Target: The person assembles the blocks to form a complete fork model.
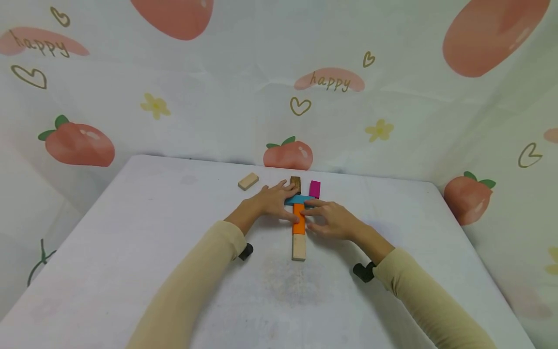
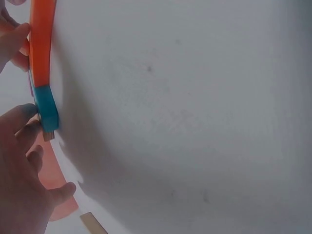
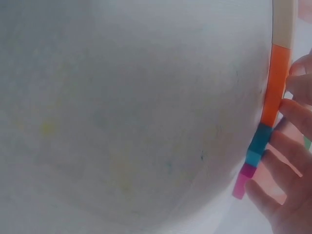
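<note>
A blue block lies crosswise at the far end of an orange block, forming a T. A pale wooden block continues the orange one toward me. My left hand is spread over the left side, its fingertips at the blue block and its thumb by the orange block. From the right, my right hand reaches in with extended fingers, touching near the blue block's right end and the side of the orange block.
Beyond the blue block stand a brown block and a magenta block. Another pale wooden block lies to the left of them. A fruit-patterned cloth hangs behind the white table.
</note>
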A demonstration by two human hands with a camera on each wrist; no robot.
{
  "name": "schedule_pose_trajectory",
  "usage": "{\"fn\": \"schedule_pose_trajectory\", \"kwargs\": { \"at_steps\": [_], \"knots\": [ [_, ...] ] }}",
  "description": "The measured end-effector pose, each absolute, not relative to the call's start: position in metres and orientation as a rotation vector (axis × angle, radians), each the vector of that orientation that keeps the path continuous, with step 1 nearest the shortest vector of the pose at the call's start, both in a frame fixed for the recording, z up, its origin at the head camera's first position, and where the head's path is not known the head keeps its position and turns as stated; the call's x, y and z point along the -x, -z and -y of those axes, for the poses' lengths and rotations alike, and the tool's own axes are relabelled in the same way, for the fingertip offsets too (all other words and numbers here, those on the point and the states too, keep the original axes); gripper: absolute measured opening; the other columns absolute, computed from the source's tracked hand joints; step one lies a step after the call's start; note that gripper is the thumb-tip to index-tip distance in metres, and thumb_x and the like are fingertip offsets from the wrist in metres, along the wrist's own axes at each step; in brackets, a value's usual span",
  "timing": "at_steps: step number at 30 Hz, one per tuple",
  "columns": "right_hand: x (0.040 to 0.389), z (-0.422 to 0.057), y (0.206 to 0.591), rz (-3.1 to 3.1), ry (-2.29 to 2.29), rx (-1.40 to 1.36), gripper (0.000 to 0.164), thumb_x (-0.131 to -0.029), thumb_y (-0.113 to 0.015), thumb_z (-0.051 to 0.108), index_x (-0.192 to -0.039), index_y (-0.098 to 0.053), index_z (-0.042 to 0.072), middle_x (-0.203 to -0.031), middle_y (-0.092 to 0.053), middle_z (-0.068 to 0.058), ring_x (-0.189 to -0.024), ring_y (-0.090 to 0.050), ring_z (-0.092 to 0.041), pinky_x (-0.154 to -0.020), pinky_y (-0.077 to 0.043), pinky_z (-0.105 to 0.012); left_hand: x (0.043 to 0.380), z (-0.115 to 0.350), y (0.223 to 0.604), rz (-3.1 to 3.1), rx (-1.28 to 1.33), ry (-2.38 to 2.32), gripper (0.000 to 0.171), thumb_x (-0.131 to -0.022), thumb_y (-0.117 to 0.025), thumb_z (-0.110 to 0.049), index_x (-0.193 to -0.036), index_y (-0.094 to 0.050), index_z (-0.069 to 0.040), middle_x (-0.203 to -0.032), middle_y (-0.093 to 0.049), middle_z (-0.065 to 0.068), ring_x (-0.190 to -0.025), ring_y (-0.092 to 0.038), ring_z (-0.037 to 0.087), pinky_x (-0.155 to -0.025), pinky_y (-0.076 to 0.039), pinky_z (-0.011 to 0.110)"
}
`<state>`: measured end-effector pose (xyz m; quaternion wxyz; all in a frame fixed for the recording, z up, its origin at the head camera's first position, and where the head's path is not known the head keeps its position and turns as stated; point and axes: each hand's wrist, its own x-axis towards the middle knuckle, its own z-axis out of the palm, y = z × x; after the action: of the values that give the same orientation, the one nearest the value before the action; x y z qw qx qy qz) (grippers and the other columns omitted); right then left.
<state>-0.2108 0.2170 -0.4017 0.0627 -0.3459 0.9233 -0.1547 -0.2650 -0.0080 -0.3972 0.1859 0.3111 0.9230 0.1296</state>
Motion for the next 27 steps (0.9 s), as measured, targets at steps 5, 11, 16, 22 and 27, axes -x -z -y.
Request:
{"fn": "schedule_pose_trajectory", "kwargs": {
  "at_steps": [5,11,16,22,27],
  "knots": [
    [0.2102,-0.217,0.4013,-2.784,0.477,1.037,0.042,-0.094,-0.064,0.029,-0.132,-0.066,0.011,-0.146,-0.052,-0.015,-0.13,-0.052,-0.038,-0.103,-0.043,-0.058,0.2651,0.006,0.3975,-2.585,-0.88,-0.368,0.096,-0.084,-0.063,-0.066,-0.159,-0.025,-0.02,-0.166,-0.014,0.001,-0.153,-0.003,0.027,-0.116,-0.014,0.063],
    [0.21,-0.2171,0.4022,-2.784,0.476,1.013,0.042,-0.095,-0.063,0.03,-0.133,-0.066,0.012,-0.148,-0.05,-0.014,-0.132,-0.05,-0.038,-0.104,-0.042,-0.058,0.2663,0.0048,0.3977,-2.568,-0.89,-0.382,0.095,-0.083,-0.064,-0.066,-0.159,-0.026,-0.022,-0.166,-0.016,0.0,-0.153,-0.002,0.027,-0.117,-0.013,0.063],
    [0.2105,-0.2171,0.402,-2.787,0.477,1.012,0.042,-0.094,-0.063,0.03,-0.133,-0.066,0.012,-0.147,-0.051,-0.014,-0.132,-0.05,-0.038,-0.103,-0.042,-0.058,0.2649,0.006,0.3955,-2.568,-0.891,-0.376,0.094,-0.084,-0.064,-0.065,-0.159,-0.027,-0.021,-0.166,-0.018,-0.001,-0.153,-0.003,0.027,-0.117,-0.014,0.062],
    [0.2108,-0.2163,0.4014,-2.787,0.475,1.013,0.042,-0.094,-0.063,0.029,-0.132,-0.066,0.012,-0.147,-0.051,-0.014,-0.133,-0.05,-0.038,-0.104,-0.042,-0.057,0.2637,0.0083,0.3934,-2.568,-0.902,-0.386,0.093,-0.085,-0.064,-0.063,-0.159,-0.028,-0.019,-0.165,-0.021,-0.001,-0.153,-0.005,0.028,-0.117,-0.014,0.062],
    [0.2099,-0.2164,0.4006,-2.79,0.48,1.019,0.042,-0.094,-0.064,0.029,-0.132,-0.067,0.011,-0.146,-0.052,-0.015,-0.133,-0.05,-0.038,-0.104,-0.043,-0.057,0.265,0.0077,0.3952,-2.573,-0.914,-0.371,0.093,-0.085,-0.063,-0.065,-0.158,-0.029,-0.02,-0.165,-0.022,-0.001,-0.153,-0.006,0.027,-0.117,-0.013,0.062]
  ]
}}
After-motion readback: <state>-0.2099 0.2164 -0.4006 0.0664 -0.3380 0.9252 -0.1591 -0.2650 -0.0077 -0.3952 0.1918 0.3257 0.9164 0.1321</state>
